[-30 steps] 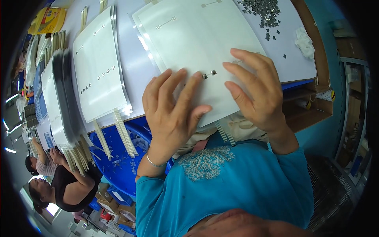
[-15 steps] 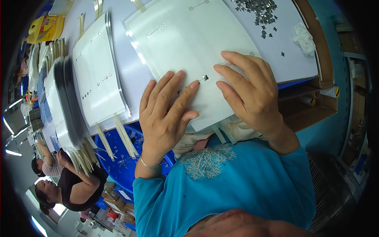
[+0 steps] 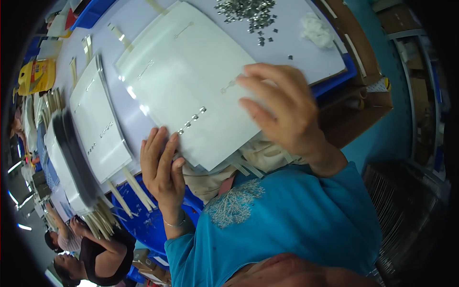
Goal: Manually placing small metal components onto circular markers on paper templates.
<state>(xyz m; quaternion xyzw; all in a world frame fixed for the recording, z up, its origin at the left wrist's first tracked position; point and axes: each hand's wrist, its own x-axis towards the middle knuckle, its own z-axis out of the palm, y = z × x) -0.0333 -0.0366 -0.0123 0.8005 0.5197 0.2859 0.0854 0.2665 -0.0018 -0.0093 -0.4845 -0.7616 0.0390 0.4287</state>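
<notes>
A white plastic sheet [image 3: 177, 86], with faint printed traces on it, lies flat on top of similar sheets in front of me. Several small silver metal pieces [image 3: 192, 118] sit in a slanting row on its lower part. My left hand [image 3: 163, 167] rests its stretched fingers at the sheet's lower left edge, beside the near end of that row. Over the sheet's right side is my right hand [image 3: 282, 103], somewhat blurred, its thumb and fingers apart with nothing visible between them. Loose silver metal pieces [image 3: 246, 15] are heaped beyond the sheet.
Stacked white sheets [image 3: 98, 124] with pale tails lie to the left, next to a thicker stack [image 3: 67, 162]. A crumpled white cloth [image 3: 316, 29] sits at the far right. Below the table edge is a blue tub [image 3: 148, 225]. Two people are at the lower left.
My left hand has slid left, uncovering the row of silver pieces. My right hand has drawn back from the single piece it was near. The whole view has shifted.
</notes>
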